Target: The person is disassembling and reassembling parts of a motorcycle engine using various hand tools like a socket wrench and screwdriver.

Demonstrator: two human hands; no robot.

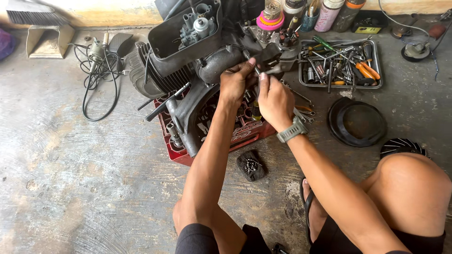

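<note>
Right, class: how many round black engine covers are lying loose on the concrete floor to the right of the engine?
2. One smooth black round cover lies below the metal tool tray. One finned black cover lies just beyond the person's knee, partly hidden by it. Others may be hidden behind the engine.

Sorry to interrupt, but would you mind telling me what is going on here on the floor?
A person squatting on the concrete floor works on a small engine propped on a red crate. The left hand and the right hand meet at the engine's side, gripping a slim tool against it. A metal tray of hand tools sits to the right, with a round black cover below it and a power tool with a coiled cord to the left.
</note>
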